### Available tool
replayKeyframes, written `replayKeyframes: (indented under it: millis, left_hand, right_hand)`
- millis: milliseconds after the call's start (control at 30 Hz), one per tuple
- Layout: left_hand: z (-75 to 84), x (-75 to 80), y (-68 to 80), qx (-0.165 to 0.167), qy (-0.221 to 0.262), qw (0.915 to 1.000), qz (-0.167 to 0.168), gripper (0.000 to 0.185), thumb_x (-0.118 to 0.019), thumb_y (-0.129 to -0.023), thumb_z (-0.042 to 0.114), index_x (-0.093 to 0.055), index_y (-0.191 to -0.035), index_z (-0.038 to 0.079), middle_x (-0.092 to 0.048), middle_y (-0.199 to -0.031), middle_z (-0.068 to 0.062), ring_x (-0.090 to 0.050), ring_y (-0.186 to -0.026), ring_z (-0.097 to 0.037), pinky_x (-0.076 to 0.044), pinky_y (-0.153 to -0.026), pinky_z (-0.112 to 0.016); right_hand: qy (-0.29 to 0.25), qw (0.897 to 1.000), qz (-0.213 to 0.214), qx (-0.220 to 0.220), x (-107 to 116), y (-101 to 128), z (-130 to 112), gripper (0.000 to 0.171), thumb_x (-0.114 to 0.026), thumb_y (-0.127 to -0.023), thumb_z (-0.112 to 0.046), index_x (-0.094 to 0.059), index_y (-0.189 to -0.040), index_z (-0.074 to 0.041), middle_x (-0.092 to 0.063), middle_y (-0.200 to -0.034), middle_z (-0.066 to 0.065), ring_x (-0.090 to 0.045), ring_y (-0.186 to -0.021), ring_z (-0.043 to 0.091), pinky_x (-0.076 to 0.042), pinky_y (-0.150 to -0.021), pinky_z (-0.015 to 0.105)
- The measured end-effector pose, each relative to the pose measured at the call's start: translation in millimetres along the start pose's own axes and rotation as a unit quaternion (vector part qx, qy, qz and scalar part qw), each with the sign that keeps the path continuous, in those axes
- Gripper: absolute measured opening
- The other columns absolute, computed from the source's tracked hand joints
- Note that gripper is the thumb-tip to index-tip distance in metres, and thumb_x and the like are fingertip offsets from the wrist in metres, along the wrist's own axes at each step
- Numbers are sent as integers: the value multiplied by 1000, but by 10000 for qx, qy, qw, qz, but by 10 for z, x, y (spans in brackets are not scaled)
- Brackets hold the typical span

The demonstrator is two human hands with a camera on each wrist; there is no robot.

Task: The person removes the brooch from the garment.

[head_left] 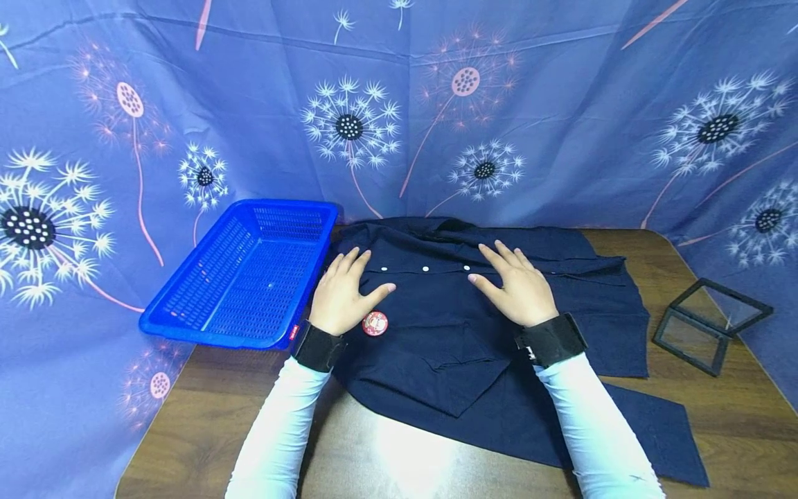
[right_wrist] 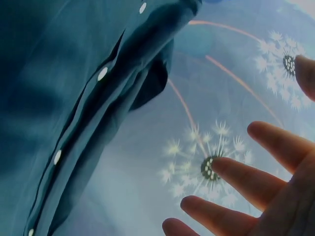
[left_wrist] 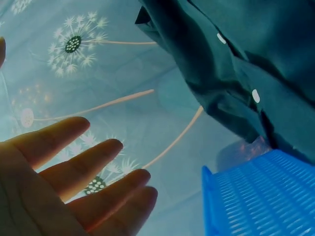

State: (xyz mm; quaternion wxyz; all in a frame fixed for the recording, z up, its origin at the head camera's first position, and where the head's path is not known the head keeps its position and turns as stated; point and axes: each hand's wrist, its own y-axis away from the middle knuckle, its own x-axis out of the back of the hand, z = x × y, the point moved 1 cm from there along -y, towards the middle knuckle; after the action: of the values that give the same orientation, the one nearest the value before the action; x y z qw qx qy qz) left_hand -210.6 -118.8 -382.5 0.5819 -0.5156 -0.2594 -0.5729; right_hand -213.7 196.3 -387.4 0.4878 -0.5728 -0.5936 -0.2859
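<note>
Crosswise in front of me lies a dark shirt (head_left: 449,312), spread on the wooden table (head_left: 218,388) with its long axis running left to right and its row of white buttons (head_left: 425,269) along the far side of my hands. Both hands are apart, fingers straight and spread, gripping nothing; in the wrist views the fingers show against the flowered curtain (head_left: 561,173), away from the cloth, though from the head view I cannot tell whether any part of either palm touches it. My left hand (head_left: 343,298) is over the shirt's left end, just beside the blue basket (head_left: 212,339), and a round red badge (head_left: 375,324) lies on the cloth below my left thumb. My right hand (head_left: 520,291) is over the right half, level with the left one, with the buttons between them. Much of the shirt reaches out past my right hand, so that hand is the nearer one to the long right end, where a loose strip of cloth slants towards me under my right forearm. Beyond that end, near the table's right edge, stands a black frame (head_left: 699,323), apart from the shirt.
</note>
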Motion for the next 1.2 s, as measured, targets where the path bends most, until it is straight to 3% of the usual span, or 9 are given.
replayKeyframes:
  millis: [200,500,933,1200]
  left_hand:
    - [-41,-57,8,57,166,9997,-188,79,-61,-85,65,-50,-143,12,-50,-147,-13,-47,-136,-35,-39,-110,-51]
    - [-78,-130,27,71,343,9987,-374,63,-64,-89,53,-57,-136,12,-56,-141,-14,-54,-128,-35,-45,-104,-51]
    - [-109,-221,29,66,279,9984,-493,54,-69,-89,42,-63,-128,7,-65,-123,-16,-64,-112,-34,-51,-95,-48]
    - [-128,-265,40,78,284,9974,-664,51,-71,-88,38,-64,-126,4,-65,-122,-17,-65,-109,-34,-51,-94,-47]
  right_hand:
    - [-301,9994,-18,160,-117,-57,-113,68,-52,-96,-54,-37,-152,-18,-35,-157,17,-32,-142,46,-28,-112,63]
    - [-906,9951,-163,361,-265,-109,-325,60,-63,-94,-38,-46,-147,-14,-44,-152,15,-46,-136,38,-41,-105,57]
    - [-1516,9867,-310,502,-436,-186,-508,54,-65,-94,-35,-53,-140,-10,-54,-142,14,-51,-132,34,-39,-109,54]
    - [-1711,9833,-372,493,-543,-224,-626,49,-68,-92,-31,-59,-133,-7,-63,-130,15,-65,-109,34,-52,-90,47]
